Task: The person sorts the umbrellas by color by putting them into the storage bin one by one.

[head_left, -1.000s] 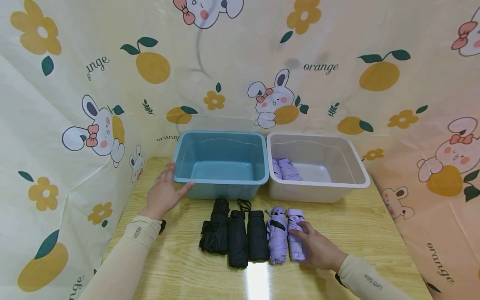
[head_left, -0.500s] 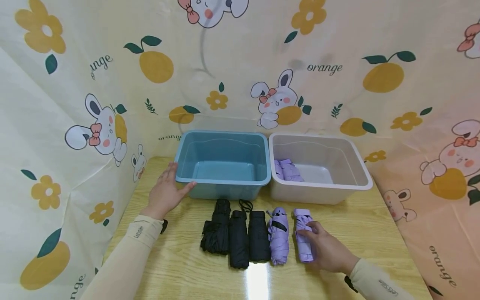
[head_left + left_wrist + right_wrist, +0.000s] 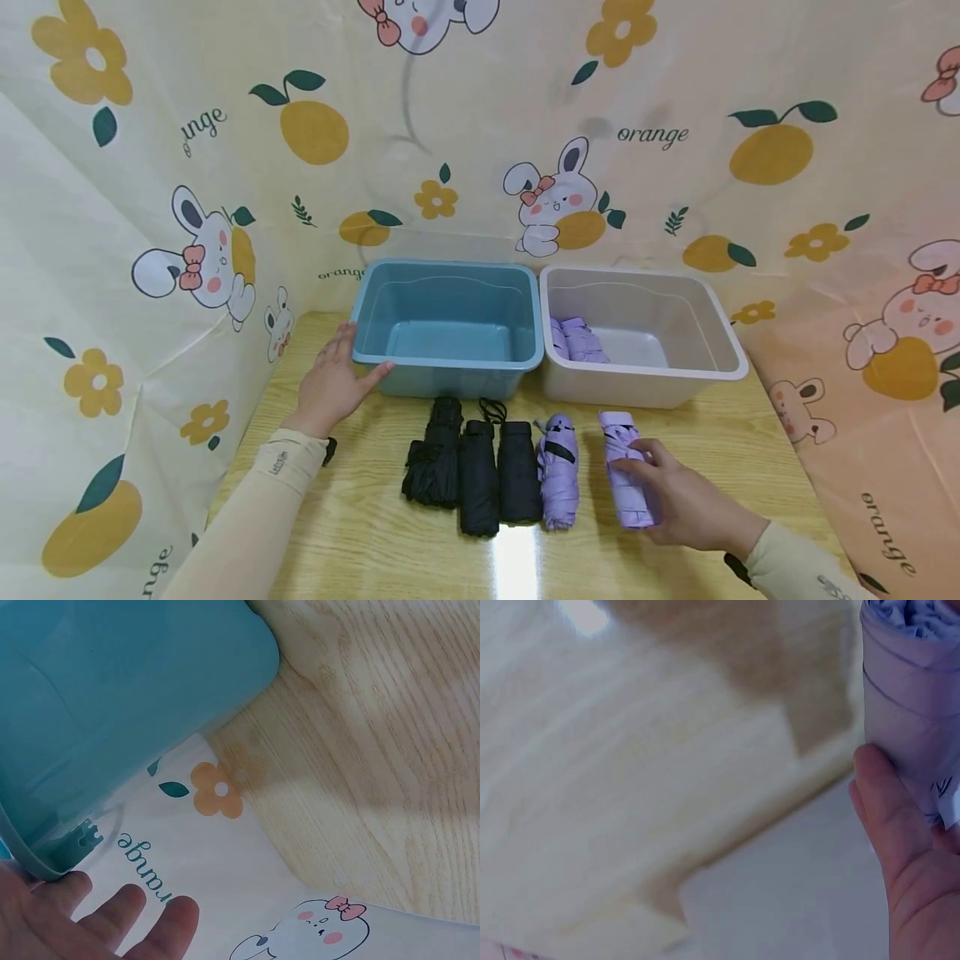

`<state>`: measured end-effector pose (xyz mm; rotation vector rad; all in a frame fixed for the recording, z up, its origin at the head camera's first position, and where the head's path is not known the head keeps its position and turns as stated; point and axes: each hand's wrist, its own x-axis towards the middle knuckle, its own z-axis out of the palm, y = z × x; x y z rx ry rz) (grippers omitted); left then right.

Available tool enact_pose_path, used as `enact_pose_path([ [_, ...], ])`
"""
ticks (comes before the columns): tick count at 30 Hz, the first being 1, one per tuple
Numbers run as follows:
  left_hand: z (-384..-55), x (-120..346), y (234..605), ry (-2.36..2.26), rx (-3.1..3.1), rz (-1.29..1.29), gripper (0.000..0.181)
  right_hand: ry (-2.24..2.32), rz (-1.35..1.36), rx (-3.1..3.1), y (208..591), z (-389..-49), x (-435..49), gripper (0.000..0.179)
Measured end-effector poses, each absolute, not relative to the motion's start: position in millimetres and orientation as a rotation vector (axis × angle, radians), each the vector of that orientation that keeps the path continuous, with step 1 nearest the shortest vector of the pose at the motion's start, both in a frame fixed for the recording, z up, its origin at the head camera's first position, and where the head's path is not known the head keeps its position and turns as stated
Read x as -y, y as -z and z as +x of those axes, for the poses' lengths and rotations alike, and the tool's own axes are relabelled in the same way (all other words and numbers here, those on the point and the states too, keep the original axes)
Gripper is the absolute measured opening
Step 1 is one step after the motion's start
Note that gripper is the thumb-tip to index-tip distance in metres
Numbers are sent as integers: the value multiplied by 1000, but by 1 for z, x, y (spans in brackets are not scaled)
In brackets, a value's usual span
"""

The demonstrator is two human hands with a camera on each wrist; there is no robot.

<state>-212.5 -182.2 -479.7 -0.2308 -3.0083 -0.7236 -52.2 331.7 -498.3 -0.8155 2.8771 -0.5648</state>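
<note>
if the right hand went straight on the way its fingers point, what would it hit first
Beyond the held umbrella, the right hand would probably first meet the loose purple umbrella to its left. Height above the table is unclear, so it might pass over.

The right hand (image 3: 688, 500) grips a purple umbrella (image 3: 627, 493), apart from the row (three black umbrellas (image 3: 478, 482), a second purple umbrella (image 3: 558, 479)). The left hand (image 3: 332, 383) touches the blue bin (image 3: 450, 364).

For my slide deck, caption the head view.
Right fingers grip a folded purple umbrella; left fingers touch the blue bin.
</note>
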Motion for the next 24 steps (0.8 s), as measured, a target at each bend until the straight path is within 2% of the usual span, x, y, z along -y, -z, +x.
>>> enact_pose_path([
  [13,-214,184,482,725,2989,-244,107,513,-914,-2867,425,-54,-342,95],
  [24,-215,185,483,719,2990,-252,106,466,-998,-2901,371,-80,-347,97],
])
